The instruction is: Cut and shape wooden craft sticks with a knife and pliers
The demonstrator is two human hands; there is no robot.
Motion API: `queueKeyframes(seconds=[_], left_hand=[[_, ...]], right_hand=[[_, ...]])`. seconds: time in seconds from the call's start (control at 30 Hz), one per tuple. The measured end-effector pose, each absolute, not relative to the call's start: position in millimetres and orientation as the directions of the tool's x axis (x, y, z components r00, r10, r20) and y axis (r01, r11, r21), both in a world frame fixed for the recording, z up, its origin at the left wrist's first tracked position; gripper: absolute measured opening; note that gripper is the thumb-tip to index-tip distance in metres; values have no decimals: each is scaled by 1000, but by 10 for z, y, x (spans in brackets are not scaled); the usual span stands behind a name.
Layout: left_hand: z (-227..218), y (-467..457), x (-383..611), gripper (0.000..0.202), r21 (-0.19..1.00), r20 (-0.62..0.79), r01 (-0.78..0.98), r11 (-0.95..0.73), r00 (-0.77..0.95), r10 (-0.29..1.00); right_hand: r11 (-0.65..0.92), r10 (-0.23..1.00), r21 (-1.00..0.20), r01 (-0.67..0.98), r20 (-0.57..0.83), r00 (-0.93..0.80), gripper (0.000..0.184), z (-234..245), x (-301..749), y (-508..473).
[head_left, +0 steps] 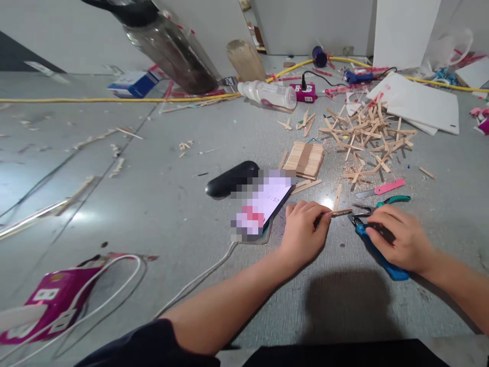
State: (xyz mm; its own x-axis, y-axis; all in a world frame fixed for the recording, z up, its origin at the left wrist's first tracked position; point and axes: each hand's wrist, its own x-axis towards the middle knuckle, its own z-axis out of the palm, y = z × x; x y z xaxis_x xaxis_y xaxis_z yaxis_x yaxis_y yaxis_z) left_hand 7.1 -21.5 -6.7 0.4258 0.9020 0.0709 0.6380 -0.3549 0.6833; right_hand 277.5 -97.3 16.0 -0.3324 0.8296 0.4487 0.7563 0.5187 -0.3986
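My left hand (305, 229) rests on the table with thumb and fingers pinched on a thin wooden craft stick (341, 212). A second craft stick (337, 197) stands out at an angle behind it. My right hand (403, 239) is half curled, with a gap between thumb and fingers, over blue-handled pliers (385, 260). Its fingertips lie close to the pliers; whether they touch is unclear. Just beyond are green-handled pliers (393, 200) with slim jaws. A pink-handled small saw (388, 187) lies behind those.
A stack of craft sticks (304, 159) and a pile of joined sticks (367, 130) lie farther back. Left of my hand are a phone (273, 196), a black case (232, 178) and a white cable (194, 280). Bottles (267, 94) and a yellow cord (114, 100) line the back.
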Motion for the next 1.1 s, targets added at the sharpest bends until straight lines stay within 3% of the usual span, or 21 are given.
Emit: queueKeyframes(seconds=[0.2,0.33,0.43,0.67,0.8,1.1], left_hand=[[-108,-220,75,25,661,39,664,-350,435,900],[-109,-221,73,24,661,32,665,-348,439,898],[-119,-224,73,25,672,39,653,-349,438,898],[-121,-250,57,24,676,57,643,-360,441,896],[-115,-282,51,22,662,79,643,-385,450,889],[-132,-358,35,22,462,139,711,-530,532,835]], right_hand=[[551,835,-380,743,253,-489,51,281,2520,-502],[559,814,-412,720,105,-572,38,207,2386,-236],[554,810,-471,687,113,-575,27,142,2368,-184],[593,769,-585,553,207,-605,49,93,2414,-314],[571,785,-616,543,214,-582,44,14,2421,-362],[604,755,-578,548,194,-627,54,-84,2418,-392]])
